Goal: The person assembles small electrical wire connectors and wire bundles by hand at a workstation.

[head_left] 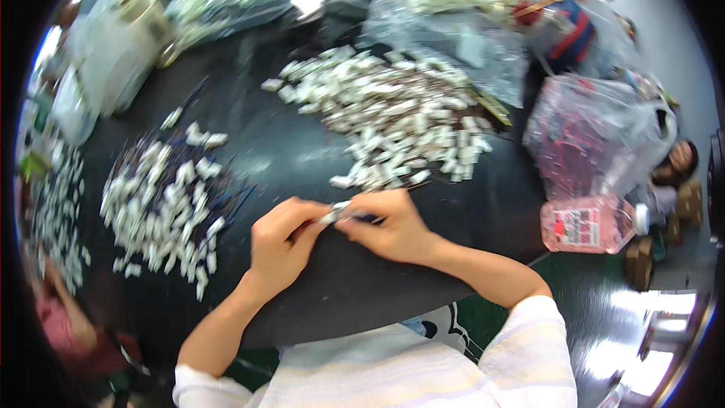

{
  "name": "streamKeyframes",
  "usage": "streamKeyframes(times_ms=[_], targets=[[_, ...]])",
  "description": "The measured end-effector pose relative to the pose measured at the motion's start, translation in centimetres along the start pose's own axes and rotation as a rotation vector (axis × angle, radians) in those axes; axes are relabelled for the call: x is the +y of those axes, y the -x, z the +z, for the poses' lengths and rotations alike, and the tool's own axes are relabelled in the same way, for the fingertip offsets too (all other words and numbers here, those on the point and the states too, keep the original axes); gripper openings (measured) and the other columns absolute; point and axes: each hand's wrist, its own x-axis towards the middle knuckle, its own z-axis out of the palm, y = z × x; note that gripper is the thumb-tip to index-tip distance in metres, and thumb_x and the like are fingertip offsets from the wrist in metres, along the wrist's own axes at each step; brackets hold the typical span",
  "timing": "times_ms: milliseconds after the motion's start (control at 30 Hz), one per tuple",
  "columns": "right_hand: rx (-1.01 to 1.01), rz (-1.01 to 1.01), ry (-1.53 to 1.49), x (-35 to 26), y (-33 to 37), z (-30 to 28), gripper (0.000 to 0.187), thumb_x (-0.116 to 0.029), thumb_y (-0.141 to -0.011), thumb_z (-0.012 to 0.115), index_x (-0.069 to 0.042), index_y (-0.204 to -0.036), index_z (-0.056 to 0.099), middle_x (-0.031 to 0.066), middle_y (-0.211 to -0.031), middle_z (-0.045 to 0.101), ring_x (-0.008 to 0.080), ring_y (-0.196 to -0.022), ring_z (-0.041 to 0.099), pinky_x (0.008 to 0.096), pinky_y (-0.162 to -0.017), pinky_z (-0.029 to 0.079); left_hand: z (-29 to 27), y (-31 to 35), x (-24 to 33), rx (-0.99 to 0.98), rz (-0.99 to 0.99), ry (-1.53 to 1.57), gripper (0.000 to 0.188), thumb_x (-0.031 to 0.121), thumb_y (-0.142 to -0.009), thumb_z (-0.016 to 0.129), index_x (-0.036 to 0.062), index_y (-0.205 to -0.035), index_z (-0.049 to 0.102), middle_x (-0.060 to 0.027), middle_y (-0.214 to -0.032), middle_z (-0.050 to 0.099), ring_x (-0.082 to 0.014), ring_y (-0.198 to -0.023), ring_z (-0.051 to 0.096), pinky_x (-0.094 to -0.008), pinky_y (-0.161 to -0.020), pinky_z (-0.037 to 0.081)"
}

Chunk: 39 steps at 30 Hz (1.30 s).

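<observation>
Near the front edge of the black table, my left hand point(281, 242) and my right hand point(391, 228) meet, fingertips pinched on a small white plastic connector point(333, 215). A short dark piece, perhaps a wire, shows under my right fingers; blur hides its detail. Beyond my hands lies a heap of white connectors with brownish wires point(408, 117). To the left of my left hand is another heap of white connectors with dark blue wires point(162, 204). My fingers cover part of the held connector.
Clear plastic bags point(445, 38) line the table's point(340, 287) far edge. At the right are a bag with red contents point(596, 132) and a pink-liquid bottle point(585, 224). Another person's arm point(68, 302) and more white pieces point(60, 211) are at the far left.
</observation>
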Motion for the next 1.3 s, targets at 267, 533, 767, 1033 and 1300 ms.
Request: streamKeyframes(times_ms=[267,533,767,1033,1300], targets=[[0.048,-0.223,0.053,1.3,0.0,1.7,0.01,-0.008,-0.071,0.06,0.001,-0.069,0.055,0.0163,-0.062,0.053,0.0331,-0.059,0.054,0.0376,-0.053,0.041,-0.2,1.1,0.4,-0.019,0.175,-0.196,0.015,-0.003,-0.07,0.058,-0.0011,-0.085,0.062,-0.0071,-0.063,0.049,-0.0141,-0.047,0.039,-0.0259,-0.043,0.027],[0.046,-0.234,-0.023,1.5,0.8,1.9,0.009,-0.004,-0.068,0.058,0.003,-0.069,0.055,0.0168,-0.064,0.054,0.0321,-0.061,0.055,0.037,-0.054,0.041,-0.3,1.2,3.3,-0.131,0.051,-0.273,0.009,0.006,-0.083,0.057,-0.0019,-0.087,0.06,-0.015,-0.078,0.061,-0.0259,-0.066,0.058,-0.0311,-0.06,0.046],[0.122,-0.255,-0.033,2.0,0.3,2.4,0.014,-0.007,-0.06,0.062,0.003,-0.061,0.053,0.0189,-0.059,0.052,0.0358,-0.058,0.052,0.0401,-0.053,0.038,-0.4,0.9,2.8,-0.103,0.134,-0.315,0.009,0.008,-0.083,0.058,-0.0018,-0.083,0.059,-0.0154,-0.073,0.057,-0.0255,-0.057,0.053,-0.0319,-0.053,0.043],[0.144,-0.285,0.012,2.6,0.1,2.7,0.017,-0.008,-0.059,0.064,0.003,-0.058,0.051,0.0187,-0.058,0.051,0.036,-0.057,0.052,0.0404,-0.052,0.038,-0.4,1.1,2.8,-0.13,0.084,-0.35,0.01,0.007,-0.082,0.059,-0.0024,-0.085,0.059,-0.0166,-0.077,0.059,-0.0277,-0.063,0.056,-0.0327,-0.059,0.046],[0.118,-0.231,-0.038,2.7,0.1,2.8,0.018,-0.008,-0.058,0.065,0.004,-0.058,0.05,0.0188,-0.054,0.049,0.0344,-0.053,0.051,0.0384,-0.049,0.037,-0.2,1.6,2.1,-0.063,0.189,-0.312,0.012,0.008,-0.08,0.06,-0.0029,-0.086,0.061,-0.0166,-0.078,0.061,-0.0274,-0.065,0.058,-0.0326,-0.06,0.046]])
